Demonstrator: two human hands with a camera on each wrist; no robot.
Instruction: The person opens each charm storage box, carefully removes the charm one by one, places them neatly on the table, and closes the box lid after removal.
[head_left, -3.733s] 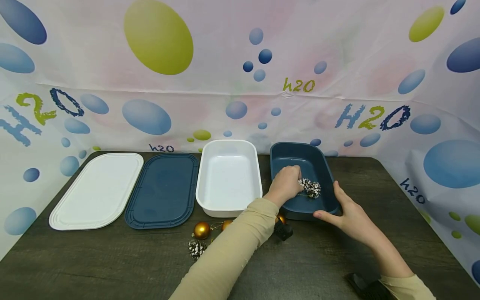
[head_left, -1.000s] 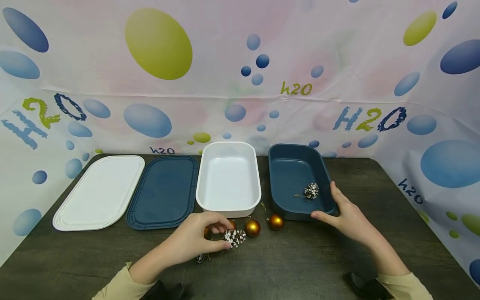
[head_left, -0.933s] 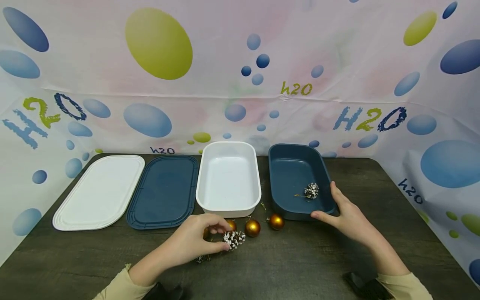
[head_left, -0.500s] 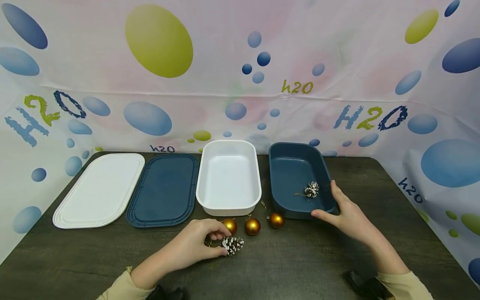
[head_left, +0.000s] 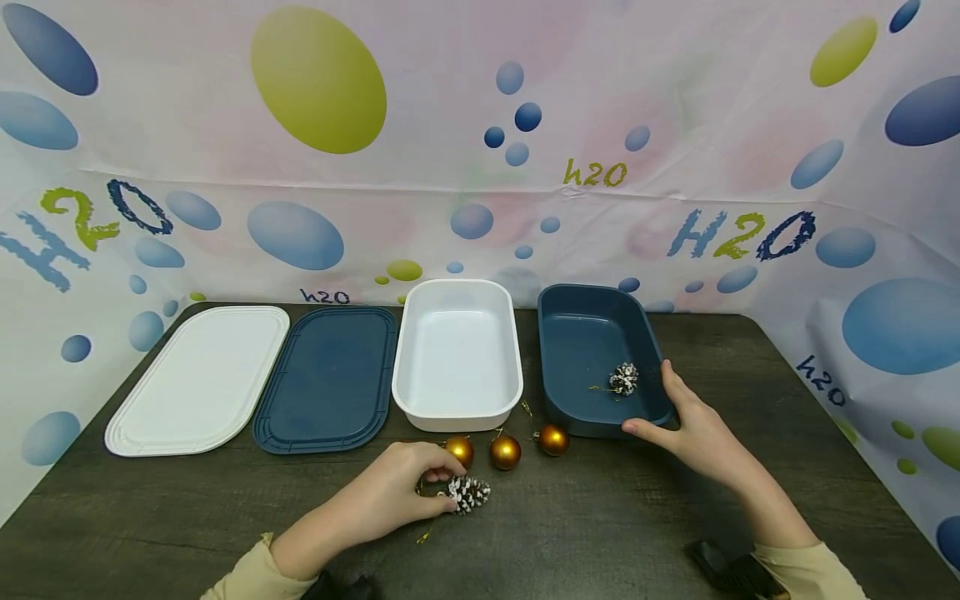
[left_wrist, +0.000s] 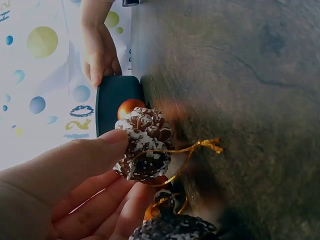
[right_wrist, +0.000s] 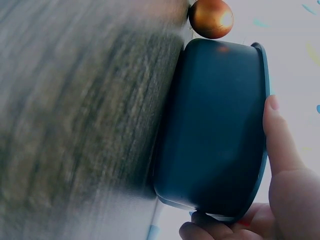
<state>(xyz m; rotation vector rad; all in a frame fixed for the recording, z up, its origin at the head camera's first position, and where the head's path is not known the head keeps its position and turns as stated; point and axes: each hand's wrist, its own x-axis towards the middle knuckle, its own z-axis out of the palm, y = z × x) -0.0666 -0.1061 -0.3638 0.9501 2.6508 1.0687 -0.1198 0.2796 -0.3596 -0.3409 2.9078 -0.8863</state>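
In the head view my left hand [head_left: 397,492] pinches a white-tipped pine cone [head_left: 468,494] between thumb and fingers, low over the table. Its gold cord loop [left_wrist: 205,145] dangles free in the left wrist view. A second pine cone [left_wrist: 172,229] lies below the fingers there, hidden by the hand from the head camera. My right hand [head_left: 701,433] holds the near right corner of the dark blue container [head_left: 600,425], thumb on the rim [right_wrist: 275,115] and fingers around the side. Another small pine cone [head_left: 623,379] lies inside that container.
Gold balls [head_left: 506,452] sit in a row in front of the containers. The white container [head_left: 457,423] stands left of the blue one. Farther left lie a blue lid [head_left: 326,379] and a white lid [head_left: 198,379]. A patterned sheet [head_left: 420,125] hangs behind the table.
My left hand has left the blue container, where a pine cone now lies, and come back to the table, pinching another cone. Lately it has lowered slightly toward me. The right hand stays put.
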